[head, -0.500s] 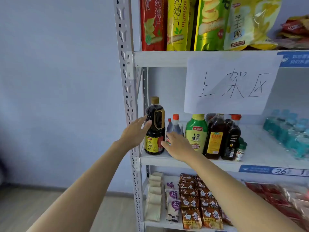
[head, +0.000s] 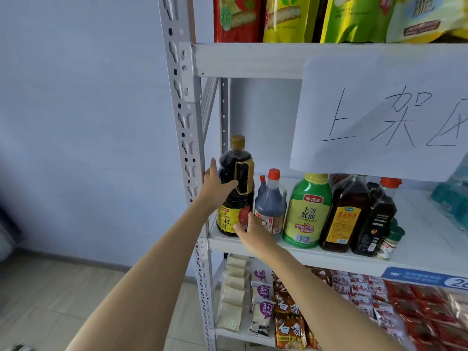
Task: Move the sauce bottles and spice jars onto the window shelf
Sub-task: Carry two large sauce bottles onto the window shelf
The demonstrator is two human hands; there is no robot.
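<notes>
Gripping: both hands are on the big soy sauce bottle (head: 236, 188) at the far left end of the middle shelf (head: 316, 252)
Left hand: (head: 215, 187) wrapped around the bottle's upper body from the left side; thumb pressed across the front near the yellow handle, fingers going round the back out of view
Right hand: (head: 250, 234) low down at the label, thumb on the bottle's front and fingers curled partway around its right side; how firm the hold is, can't tell
Bottle: upright, base looks like it's sitting on the shelf right by the white upright post (head: 186, 138)
Neighbours: small vinegar jug (head: 272, 206) just beside it on the right; then the green oyster sauce bottle (head: 307, 211), a brown sauce bottle (head: 345, 214), a black-labelled bottle (head: 377, 219) and a little spice jar (head: 390, 243)
Above: paper sign (head: 379, 115) hanging off the upper shelf; snack bags (head: 354, 19) on top
Below: packets of noodles (head: 291, 323)
</notes>
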